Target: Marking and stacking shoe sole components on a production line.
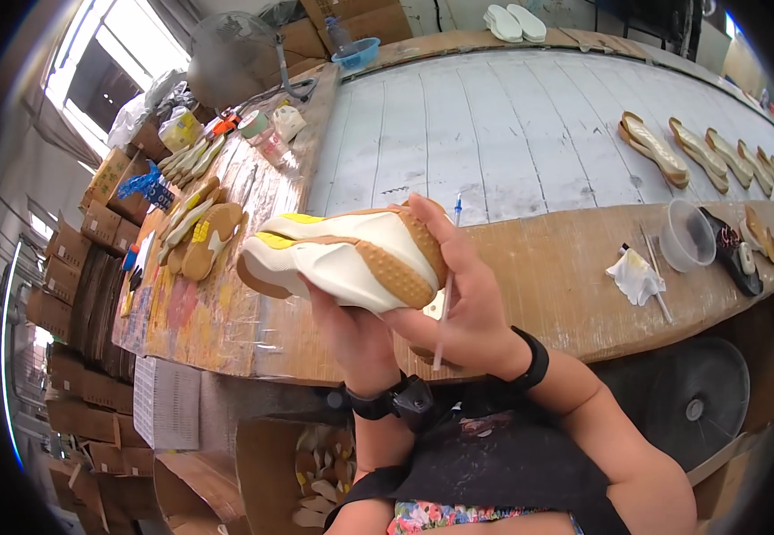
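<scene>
In front of my chest, above the near edge of the table, both hands hold a shoe sole (333, 259) lying on its side. It is white with tan, studded patches and a yellow stripe. My left hand (351, 334) supports it from beneath. Fingers of my right hand (471, 299) wrap round its right end. A thin clear pen (441, 343) with a blue tip also sits in my right hand, tip up. Part of the sole's right end is hidden by the fingers.
More soles (204, 236) are piled at the left. A row of soles (654, 152) lies on the pale surface (405, 134). At right are a white cloth (637, 276), a plastic cup (686, 236) and a black shoe (730, 250). A fan (235, 58) stands at the back left.
</scene>
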`<state>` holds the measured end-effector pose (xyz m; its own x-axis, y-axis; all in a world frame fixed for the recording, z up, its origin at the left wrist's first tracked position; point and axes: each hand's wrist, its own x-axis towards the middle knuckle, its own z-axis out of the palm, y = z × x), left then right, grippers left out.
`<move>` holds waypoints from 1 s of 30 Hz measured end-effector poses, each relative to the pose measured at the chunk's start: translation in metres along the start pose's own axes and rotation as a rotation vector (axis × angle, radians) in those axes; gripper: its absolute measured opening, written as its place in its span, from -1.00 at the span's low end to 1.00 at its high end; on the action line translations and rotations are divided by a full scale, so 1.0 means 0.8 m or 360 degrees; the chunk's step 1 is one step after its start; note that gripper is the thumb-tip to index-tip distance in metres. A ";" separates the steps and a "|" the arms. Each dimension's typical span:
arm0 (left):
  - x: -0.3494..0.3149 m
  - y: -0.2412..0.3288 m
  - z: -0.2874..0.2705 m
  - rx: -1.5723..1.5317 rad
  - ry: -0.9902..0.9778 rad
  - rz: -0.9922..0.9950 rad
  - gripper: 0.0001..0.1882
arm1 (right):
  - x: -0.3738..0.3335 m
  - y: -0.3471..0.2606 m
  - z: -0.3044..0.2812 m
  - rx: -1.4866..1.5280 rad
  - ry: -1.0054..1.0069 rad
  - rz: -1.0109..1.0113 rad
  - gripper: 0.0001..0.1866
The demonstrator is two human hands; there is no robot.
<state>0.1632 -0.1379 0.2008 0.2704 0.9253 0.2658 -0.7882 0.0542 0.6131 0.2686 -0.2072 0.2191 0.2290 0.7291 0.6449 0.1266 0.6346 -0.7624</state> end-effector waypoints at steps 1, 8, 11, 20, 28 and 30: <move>-0.002 0.003 -0.006 0.0007 0.0002 -0.0014 -0.47 | -0.002 -0.001 0.000 0.0002 0.0012 0.0010 0.01; -0.023 0.007 -0.004 0.0269 0.0137 0.0063 -0.48 | -0.034 -0.008 -0.023 0.0217 -0.0189 -0.0014 -0.31; -0.019 0.014 0.005 -0.0150 -0.0116 -0.0124 -0.55 | -0.048 -0.014 -0.038 0.0223 -0.0239 0.0080 -0.33; -0.038 0.005 0.025 0.0522 -0.0316 -0.0045 -0.55 | 0.001 -0.055 -0.057 -0.0005 -0.0195 0.0147 -0.49; -0.038 0.011 0.046 0.0744 -0.0272 -0.0113 -0.52 | 0.007 -0.070 -0.059 -0.0374 -0.0203 0.0160 -0.41; -0.040 0.010 0.050 0.0996 -0.0289 -0.0012 -0.52 | 0.004 -0.077 -0.064 -0.0403 -0.0235 0.0236 -0.36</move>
<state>0.1704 -0.1819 0.2265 0.4073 0.8445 0.3477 -0.3300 -0.2189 0.9183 0.3111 -0.2570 0.2654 0.1226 0.8500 0.5124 0.3428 0.4483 -0.8255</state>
